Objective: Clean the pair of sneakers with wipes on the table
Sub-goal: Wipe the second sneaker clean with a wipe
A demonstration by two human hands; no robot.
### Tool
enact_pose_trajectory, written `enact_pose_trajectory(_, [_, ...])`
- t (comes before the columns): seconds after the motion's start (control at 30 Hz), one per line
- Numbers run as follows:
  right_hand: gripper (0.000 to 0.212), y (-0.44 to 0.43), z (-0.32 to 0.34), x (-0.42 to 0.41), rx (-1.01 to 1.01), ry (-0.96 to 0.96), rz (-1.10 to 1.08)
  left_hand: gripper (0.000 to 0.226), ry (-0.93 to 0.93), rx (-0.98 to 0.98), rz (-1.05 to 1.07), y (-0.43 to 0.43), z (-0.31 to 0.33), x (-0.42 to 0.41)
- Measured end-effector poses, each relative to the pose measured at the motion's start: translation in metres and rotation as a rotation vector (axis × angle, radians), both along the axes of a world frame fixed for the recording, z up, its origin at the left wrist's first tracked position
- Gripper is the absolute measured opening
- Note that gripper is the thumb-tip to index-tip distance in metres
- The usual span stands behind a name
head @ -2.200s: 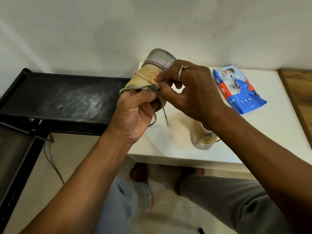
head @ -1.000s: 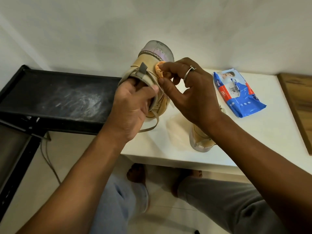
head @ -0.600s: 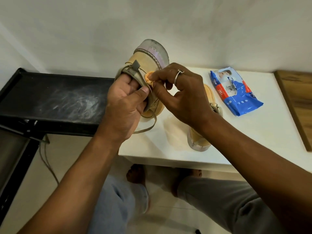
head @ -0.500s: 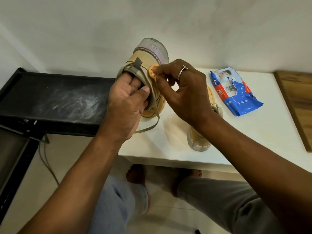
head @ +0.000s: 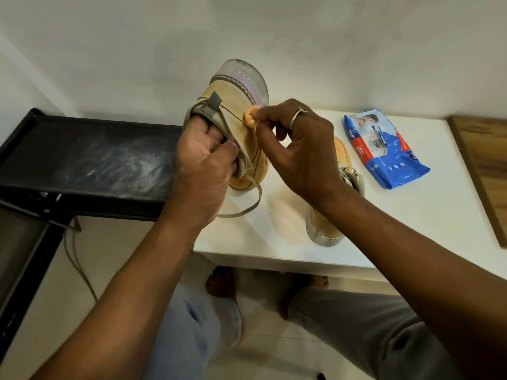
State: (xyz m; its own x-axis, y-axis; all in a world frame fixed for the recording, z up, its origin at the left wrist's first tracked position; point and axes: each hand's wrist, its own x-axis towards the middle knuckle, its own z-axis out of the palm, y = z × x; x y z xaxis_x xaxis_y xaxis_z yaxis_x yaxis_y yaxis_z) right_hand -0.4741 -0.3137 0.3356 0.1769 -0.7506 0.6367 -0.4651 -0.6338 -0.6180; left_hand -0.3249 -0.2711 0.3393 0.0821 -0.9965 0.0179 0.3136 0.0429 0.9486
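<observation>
My left hand [head: 204,163] grips a tan sneaker [head: 236,100] by its collar, fingers inside the opening, and holds it up above the white table [head: 411,231] with its grey sole toward the wall. My right hand [head: 299,152] pinches a small bunched wipe [head: 250,121], stained orange, and presses it against the sneaker's side. A lace hangs loose below the held shoe. The second sneaker [head: 326,229] lies on the table under my right forearm, partly hidden. A blue pack of wipes [head: 384,149] lies at the back right of the table.
A black, dusty shelf [head: 90,160] stands to the left of the table, with a cable hanging under it. A wooden panel [head: 482,165] borders the table's right side. The wall is close behind. My legs and bare feet are below the table edge.
My right hand has rubbed the wipe up and down along the sneaker's side. My left hand has tilted the shoe slightly, keeping its grip on the collar.
</observation>
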Motion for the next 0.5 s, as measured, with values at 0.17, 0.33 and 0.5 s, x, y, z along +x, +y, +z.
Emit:
enact_pose_trajectory(0.17, [0.015,0.008,-0.007,0.010,0.062,-0.005,0.078,0.051,0.037,-0.012,0.012,0.001,0.000,0.003])
enact_pose_trajectory(0.33, [0.010,0.005,-0.013,0.009,0.132,-0.006,0.067,0.050,0.086,-0.005,0.030,0.000,0.000,0.005])
enact_pose_trajectory(0.5, [0.012,0.005,-0.011,0.012,0.159,-0.061,-0.001,0.048,0.110,0.014,0.049,-0.001,0.001,0.005])
